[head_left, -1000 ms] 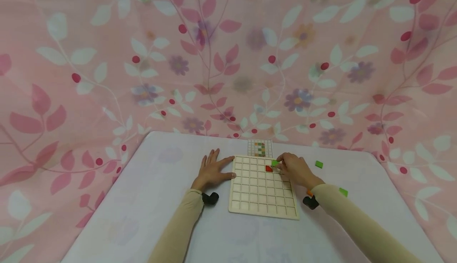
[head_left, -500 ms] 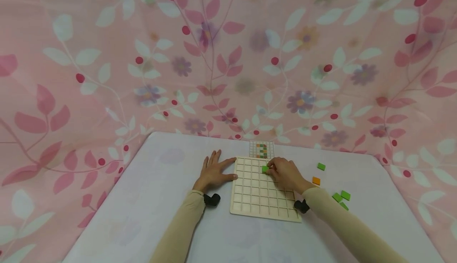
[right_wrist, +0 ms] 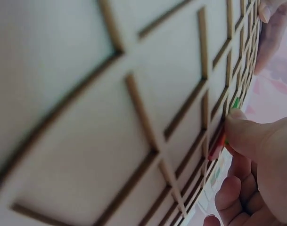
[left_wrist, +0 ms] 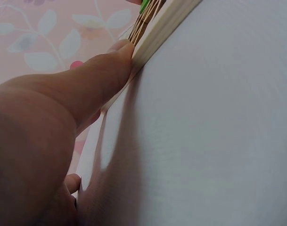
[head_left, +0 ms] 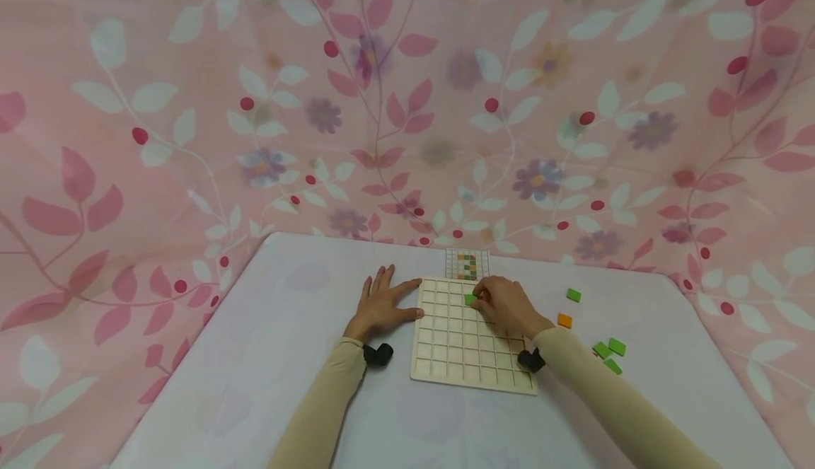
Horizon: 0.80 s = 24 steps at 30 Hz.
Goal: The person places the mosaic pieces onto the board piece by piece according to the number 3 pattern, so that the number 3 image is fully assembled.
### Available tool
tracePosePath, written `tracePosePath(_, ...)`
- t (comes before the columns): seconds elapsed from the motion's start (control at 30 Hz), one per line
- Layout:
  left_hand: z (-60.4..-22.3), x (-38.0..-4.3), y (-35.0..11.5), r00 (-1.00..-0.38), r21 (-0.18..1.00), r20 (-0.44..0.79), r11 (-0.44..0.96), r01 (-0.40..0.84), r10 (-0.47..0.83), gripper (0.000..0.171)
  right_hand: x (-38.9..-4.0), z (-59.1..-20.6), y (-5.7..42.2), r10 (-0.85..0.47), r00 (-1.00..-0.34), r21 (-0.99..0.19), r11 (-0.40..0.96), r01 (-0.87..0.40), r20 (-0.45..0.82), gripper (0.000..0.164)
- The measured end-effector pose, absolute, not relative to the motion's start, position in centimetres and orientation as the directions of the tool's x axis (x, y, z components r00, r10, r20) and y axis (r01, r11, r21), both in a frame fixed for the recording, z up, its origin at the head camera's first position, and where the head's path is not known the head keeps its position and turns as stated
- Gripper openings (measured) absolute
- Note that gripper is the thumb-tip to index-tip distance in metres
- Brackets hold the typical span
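A pale square board [head_left: 447, 351] with a raised grid lies on the table. My left hand [head_left: 378, 311] rests at its left side, fingers spread, thumb and index fingertip at the edge; the left wrist view shows the thumb [left_wrist: 116, 63] against the rim. Over the board's far part, my right hand [head_left: 511, 308] pinches a small green tile [head_left: 470, 300] between thumb and index finger, right at a grid cell. A red tile [right_wrist: 217, 149] sits on the board beside the right thumb, hidden behind that hand in the head view.
A small card [head_left: 467, 265] printed with a grid of coloured squares lies behind the board. To the right on the white table [head_left: 286, 356] are an orange tile [head_left: 564, 320], a lone green tile [head_left: 574, 295] and a cluster of green tiles [head_left: 602, 349]. A pink floral curtain [head_left: 407, 101] hangs behind.
My right hand has moved left with the green tile, from the far right of the red tile to a cell on its left. The left hand has kept its place at the board's edge.
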<state>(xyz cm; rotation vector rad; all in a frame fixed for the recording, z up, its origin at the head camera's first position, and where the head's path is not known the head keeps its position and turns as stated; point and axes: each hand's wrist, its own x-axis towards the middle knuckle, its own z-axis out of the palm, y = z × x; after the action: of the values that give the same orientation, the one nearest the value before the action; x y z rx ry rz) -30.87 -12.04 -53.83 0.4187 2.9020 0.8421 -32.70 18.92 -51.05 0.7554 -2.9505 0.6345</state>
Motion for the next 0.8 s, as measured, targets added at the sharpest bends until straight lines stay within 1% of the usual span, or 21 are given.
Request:
tracePosePath(0.13, -53.8, -30.9, -12.0, -0.959, 0.532, -0.015, 0.814, 0.232, 0.283, 0.072, -33.1, -50.9, 18.9, -0.471, -0.874, -0.407, 0.779, -0.477, 0.122, 0.014)
tracePosePath(0.27, -53.9, -30.8, -12.1, -0.959, 0.520, -0.018, 0.822, 0.233, 0.283, 0.072, -33.5, -50.8, 19.1, -0.509, -0.854, -0.481, 0.724, -0.494, 0.109, 0.010)
tracePosePath(0.47, -53.9, -30.8, -12.0, -0.959, 0.527, -0.009, 0.816, 0.237, 0.285, 0.072, -34.1, -51.1, 19.4, -0.530, -0.846, -0.577, 0.674, -0.461, 0.057, 0.008)
tracePosePath(0.57, -53.9, -30.7, -12.0, -0.957, 0.527, -0.012, 0.816, 0.239, 0.288, 0.072, -34.1, -51.2, 19.5, -0.537, -0.842, -0.595, 0.661, -0.458, 0.052, 0.007)
tracePosePath(0.8, -53.7, -30.8, -12.1, -0.957, 0.528, -0.001, 0.813, 0.245, 0.289, 0.072, -34.3, -51.1, 19.5, -0.525, -0.849, -0.591, 0.665, -0.456, 0.064, 0.005)
